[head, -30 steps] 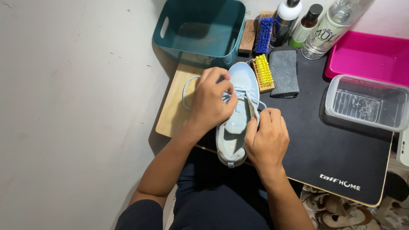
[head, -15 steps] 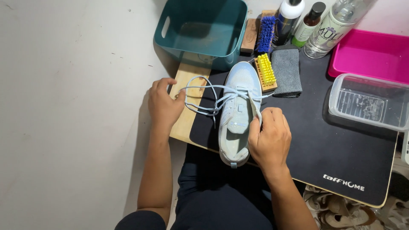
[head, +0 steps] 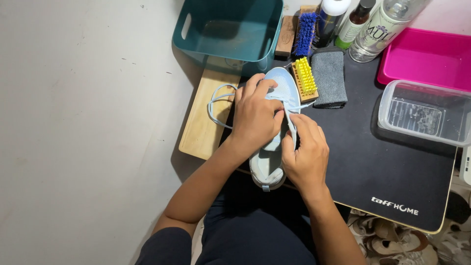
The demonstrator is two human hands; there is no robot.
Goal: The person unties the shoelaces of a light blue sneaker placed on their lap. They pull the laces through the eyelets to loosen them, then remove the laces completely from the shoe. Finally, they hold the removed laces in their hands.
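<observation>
Pale grey flooring fills the whole left side of the view, and a low bench (head: 392,186) covered by a black mat with a light wooden edge takes up the right. On a bare wooden board (head: 203,122) at the bench's near-left corner and partly on the mat lies a pale blue fabric sneaker (head: 274,167), heel toward the person, toe pointing at a teal plastic bin (head: 228,29).

Much of the shoe's upper is hidden under both hands. The left hand (head: 256,118) lies over the lace area with fingers curled toward the toe; what they pinch cannot be made out, though a loop of pale blue lace (head: 216,105) trails out to its left across the board. The right hand (head: 306,154) is closed at the shoe's right side, its fingertips pinching a strand of that lace near the tongue.

Just beside the toe sit a wooden brush with yellow bristles (head: 305,78) and a folded grey cloth (head: 328,78). Behind them a blue-bristled brush (head: 305,27) and several bottles (head: 378,24) are cut off by the top edge. A pink tray (head: 427,59) and a clear plastic container (head: 424,113) run off the right side. Shoes under the bench at lower right are only partly visible.
</observation>
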